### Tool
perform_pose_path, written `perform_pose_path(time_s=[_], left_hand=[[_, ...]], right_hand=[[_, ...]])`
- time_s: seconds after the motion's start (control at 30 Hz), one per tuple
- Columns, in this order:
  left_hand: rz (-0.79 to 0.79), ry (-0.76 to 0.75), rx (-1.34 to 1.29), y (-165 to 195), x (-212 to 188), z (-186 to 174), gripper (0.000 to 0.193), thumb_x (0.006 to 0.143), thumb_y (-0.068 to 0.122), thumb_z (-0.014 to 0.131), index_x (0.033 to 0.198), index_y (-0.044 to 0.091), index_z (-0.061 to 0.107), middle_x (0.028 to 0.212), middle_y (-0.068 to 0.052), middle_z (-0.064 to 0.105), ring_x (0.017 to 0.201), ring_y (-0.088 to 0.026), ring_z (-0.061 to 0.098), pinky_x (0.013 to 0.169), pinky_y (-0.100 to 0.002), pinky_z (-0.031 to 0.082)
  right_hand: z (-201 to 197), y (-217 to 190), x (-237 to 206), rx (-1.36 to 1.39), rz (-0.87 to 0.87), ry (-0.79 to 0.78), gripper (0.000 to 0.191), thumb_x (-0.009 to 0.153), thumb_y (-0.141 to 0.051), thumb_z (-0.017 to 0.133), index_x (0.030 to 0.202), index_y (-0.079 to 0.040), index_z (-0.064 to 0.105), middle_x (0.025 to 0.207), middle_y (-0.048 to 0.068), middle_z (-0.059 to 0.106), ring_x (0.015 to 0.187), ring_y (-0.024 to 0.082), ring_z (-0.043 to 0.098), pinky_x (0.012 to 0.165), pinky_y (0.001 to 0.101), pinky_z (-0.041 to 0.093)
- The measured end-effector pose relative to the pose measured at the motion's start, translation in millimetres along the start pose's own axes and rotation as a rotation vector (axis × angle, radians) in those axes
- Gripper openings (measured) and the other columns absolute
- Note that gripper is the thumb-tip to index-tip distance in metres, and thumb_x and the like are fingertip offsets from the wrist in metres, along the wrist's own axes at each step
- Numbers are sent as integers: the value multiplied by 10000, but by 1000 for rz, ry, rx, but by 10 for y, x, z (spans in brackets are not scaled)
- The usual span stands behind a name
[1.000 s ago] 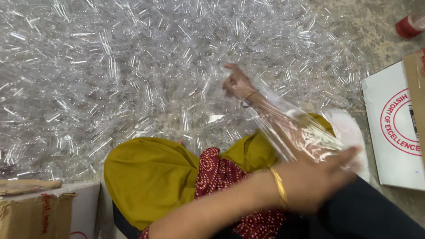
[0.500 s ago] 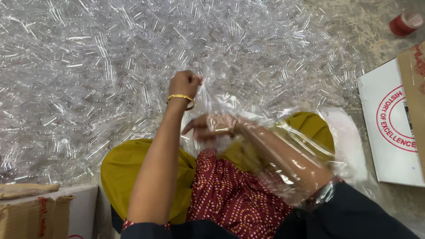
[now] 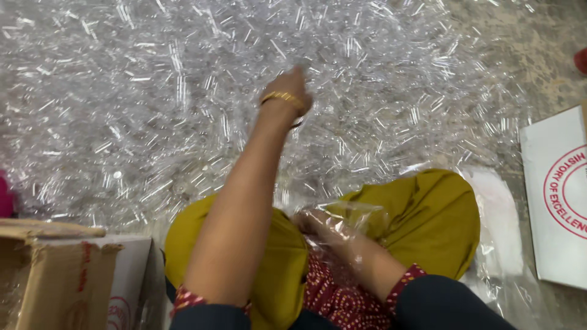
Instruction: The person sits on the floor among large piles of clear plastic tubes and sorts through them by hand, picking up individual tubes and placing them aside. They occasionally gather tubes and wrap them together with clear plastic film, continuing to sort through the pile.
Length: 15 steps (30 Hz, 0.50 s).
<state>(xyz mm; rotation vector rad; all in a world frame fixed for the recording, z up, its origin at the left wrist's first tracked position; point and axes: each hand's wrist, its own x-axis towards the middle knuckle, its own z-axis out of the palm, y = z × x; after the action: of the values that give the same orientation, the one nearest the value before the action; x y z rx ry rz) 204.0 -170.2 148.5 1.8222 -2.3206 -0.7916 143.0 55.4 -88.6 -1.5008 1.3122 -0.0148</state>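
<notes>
A rough grey floor fills the head view, and most of it is buried under a wide, glittering heap of small clear tubes that spreads from the left edge across to the upper right. The person sits at the near edge of the heap with mustard-yellow trousers over bent knees and a red patterned cloth between them. The left hand is stretched forward into the heap, seen from the back, with a gold bangle at the wrist; its fingers are bent down among the tubes, but whether they have closed on any cannot be told from here. The right hand sits low in the lap, wrapped inside a clear plastic bag whose crumpled film covers the hand and forearm; the fingers look curled around the film at the bag's mouth, gripping it. The bag lies over the right thigh, close to the body and apart from the outstretched left hand. A second sheet of clear plastic lies on the floor just beside the right knee. At the right edge rests a white carton with a red round print, and at the lower left stands a brown cardboard box, its flaps open.
</notes>
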Motion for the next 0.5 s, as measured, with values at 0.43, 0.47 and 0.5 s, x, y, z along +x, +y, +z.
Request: perform_pose_path(time_s=[0.43, 0.47, 0.5], left_hand=[[-137, 172, -281, -1643, 56, 1082, 449, 861, 199, 659, 1307, 168, 624, 1100, -181, 740, 1067, -392, 686, 959, -480, 534], [-127, 179, -322, -1732, 36, 1118, 428, 852, 200, 658, 1278, 168, 628, 1092, -149, 754, 1051, -370, 699, 950, -467, 540], [-118, 187, -363, -1804, 16, 1171, 407, 844, 201, 657, 1249, 168, 633, 1083, -116, 767, 1035, -348, 713, 941, -454, 546]], right_hand=[[184, -110, -153, 157, 215, 177, 341, 1005, -226, 485, 1188, -49, 712, 1080, 152, 768, 908, 239, 725, 796, 395, 610], [202, -137, -174, 199, 225, 213, 350, 966, -220, 492, 1203, -95, 716, 1053, 122, 781, 873, 228, 736, 767, 387, 621], [224, -139, -220, 145, 91, 324, 346, 959, -236, 518, 1196, -81, 716, 1041, 123, 772, 860, 225, 730, 764, 380, 612]])
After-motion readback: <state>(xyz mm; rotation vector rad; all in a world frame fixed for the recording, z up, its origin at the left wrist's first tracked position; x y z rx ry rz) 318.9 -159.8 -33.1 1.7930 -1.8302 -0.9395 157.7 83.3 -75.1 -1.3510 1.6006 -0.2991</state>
